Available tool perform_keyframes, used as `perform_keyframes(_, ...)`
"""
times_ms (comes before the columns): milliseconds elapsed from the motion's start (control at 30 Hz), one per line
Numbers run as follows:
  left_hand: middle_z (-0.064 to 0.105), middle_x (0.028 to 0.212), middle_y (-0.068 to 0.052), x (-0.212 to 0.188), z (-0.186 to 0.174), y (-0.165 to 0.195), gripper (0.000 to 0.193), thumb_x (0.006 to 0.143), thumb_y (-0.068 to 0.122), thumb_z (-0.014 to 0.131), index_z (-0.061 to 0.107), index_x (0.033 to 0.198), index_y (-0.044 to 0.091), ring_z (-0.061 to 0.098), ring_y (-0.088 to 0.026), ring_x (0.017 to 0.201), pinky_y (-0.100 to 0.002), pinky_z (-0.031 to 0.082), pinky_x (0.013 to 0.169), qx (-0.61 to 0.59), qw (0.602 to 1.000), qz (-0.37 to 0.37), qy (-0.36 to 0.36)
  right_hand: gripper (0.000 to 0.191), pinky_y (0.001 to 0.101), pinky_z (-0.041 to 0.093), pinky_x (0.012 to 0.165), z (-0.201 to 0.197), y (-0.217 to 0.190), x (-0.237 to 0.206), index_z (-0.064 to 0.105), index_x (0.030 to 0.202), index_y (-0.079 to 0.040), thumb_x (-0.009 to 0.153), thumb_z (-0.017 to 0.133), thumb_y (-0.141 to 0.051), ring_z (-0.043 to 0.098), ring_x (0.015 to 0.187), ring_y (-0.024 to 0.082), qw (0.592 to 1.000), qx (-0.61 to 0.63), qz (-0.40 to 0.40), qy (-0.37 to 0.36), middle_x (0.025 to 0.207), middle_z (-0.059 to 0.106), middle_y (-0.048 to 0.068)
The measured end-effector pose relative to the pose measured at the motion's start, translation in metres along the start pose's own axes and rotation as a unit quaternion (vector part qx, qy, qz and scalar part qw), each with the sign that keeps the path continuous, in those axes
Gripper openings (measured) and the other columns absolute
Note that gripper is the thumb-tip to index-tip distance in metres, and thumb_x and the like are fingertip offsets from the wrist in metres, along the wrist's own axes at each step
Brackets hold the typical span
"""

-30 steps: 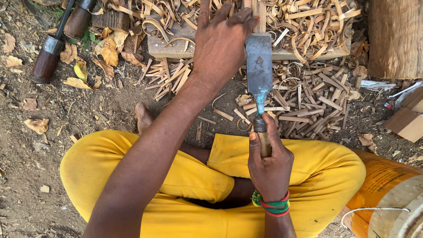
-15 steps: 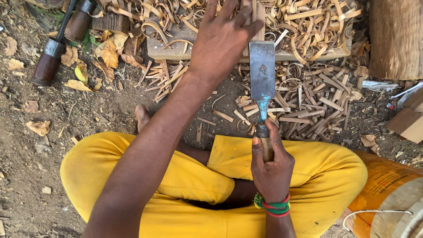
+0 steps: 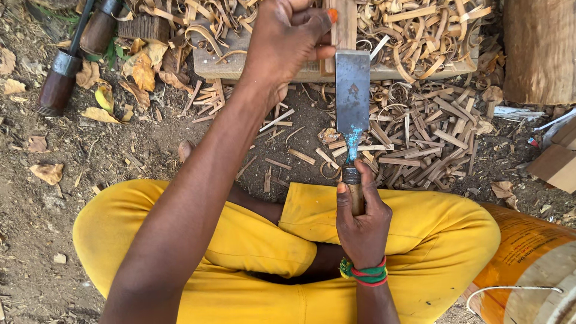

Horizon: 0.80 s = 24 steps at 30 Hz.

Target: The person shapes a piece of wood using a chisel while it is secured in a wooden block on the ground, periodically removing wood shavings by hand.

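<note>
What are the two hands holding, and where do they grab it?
The right hand grips the wide chisel by its wooden handle. The left hand pinches a thin wood strip standing on the board.

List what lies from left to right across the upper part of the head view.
Dark wooden tool handle → dry yellow leaves → left hand gripping a thin wood strip → broad chisel blade → curled wood shavings → log.
</note>
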<state>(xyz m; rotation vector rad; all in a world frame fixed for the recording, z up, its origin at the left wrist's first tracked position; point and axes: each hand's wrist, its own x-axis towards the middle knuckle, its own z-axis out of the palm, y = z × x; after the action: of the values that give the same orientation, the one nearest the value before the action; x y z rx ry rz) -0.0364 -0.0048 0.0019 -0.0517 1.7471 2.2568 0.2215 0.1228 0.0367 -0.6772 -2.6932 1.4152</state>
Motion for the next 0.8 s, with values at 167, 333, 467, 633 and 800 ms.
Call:
perform_keyframes(167, 0.077, 0.092, -0.009, 0.0, -0.003, 0.0, 0.02, 0.093, 0.003, 0.075, 0.073, 0.112, -0.004, 0.077, -0.011, 0.073, -0.022, 0.071, 0.065, -0.009, 1.0, 0.0, 0.007, 0.041, 0.022, 0.046, 0.062, 0.0, 0.001, 0.0, 0.058, 0.141, 0.001, 0.104, 0.067, -0.015, 0.047, 0.074, 0.003, 0.997, 0.018, -0.076, 0.002, 0.091, 0.062, -0.001)
perform_keyframes(333, 0.08, 0.099, -0.012, 0.002, -0.003, -0.001, 0.033, 0.091, 0.008, 0.07, 0.07, 0.124, 0.001, 0.076, -0.011, 0.066, -0.022, 0.066, 0.055, 0.025, 1.0, 0.01, 0.012, 0.044, 0.0243, 0.04, 0.052, -0.001, 0.0, 0.004, 0.06, 0.139, -0.001, 0.099, 0.068, -0.017, 0.043, 0.062, 0.003, 1.0, 0.01, -0.008, -0.013, 0.074, 0.056, -0.002)
perform_keyframes(467, 0.08, 0.112, -0.014, 0.002, -0.003, -0.007, 0.034, 0.094, 0.007, 0.072, 0.071, 0.127, 0.001, 0.076, -0.012, 0.072, -0.022, 0.067, 0.061, 0.023, 1.0, -0.001, -0.013, 0.044, 0.0256, 0.037, 0.049, -0.002, 0.001, 0.004, 0.061, 0.138, -0.002, 0.098, 0.068, -0.018, 0.04, 0.056, 0.004, 1.0, 0.0, 0.004, -0.011, 0.066, 0.051, -0.002)
perform_keyframes(633, 0.079, 0.109, -0.014, 0.001, -0.003, -0.003, 0.042, 0.09, 0.009, 0.08, 0.066, 0.129, 0.002, 0.078, -0.011, 0.086, -0.021, 0.069, 0.075, 0.103, 0.991, 0.076, -0.041, 0.045, 0.0255, 0.037, 0.048, 0.0, 0.004, 0.001, 0.062, 0.137, -0.002, 0.096, 0.069, -0.018, 0.04, 0.057, 0.004, 1.0, 0.014, 0.016, -0.007, 0.066, 0.051, -0.002)
perform_keyframes(800, 0.082, 0.103, -0.007, -0.005, 0.001, 0.011, 0.041, 0.084, 0.021, 0.08, 0.072, 0.123, 0.009, 0.079, -0.009, 0.077, -0.023, 0.068, 0.065, 0.204, 0.979, -0.009, -0.011, 0.045, 0.0232, 0.041, 0.048, 0.004, 0.007, 0.004, 0.062, 0.136, -0.001, 0.095, 0.069, -0.019, 0.043, 0.058, 0.002, 0.999, 0.031, 0.019, -0.003, 0.068, 0.055, -0.004)
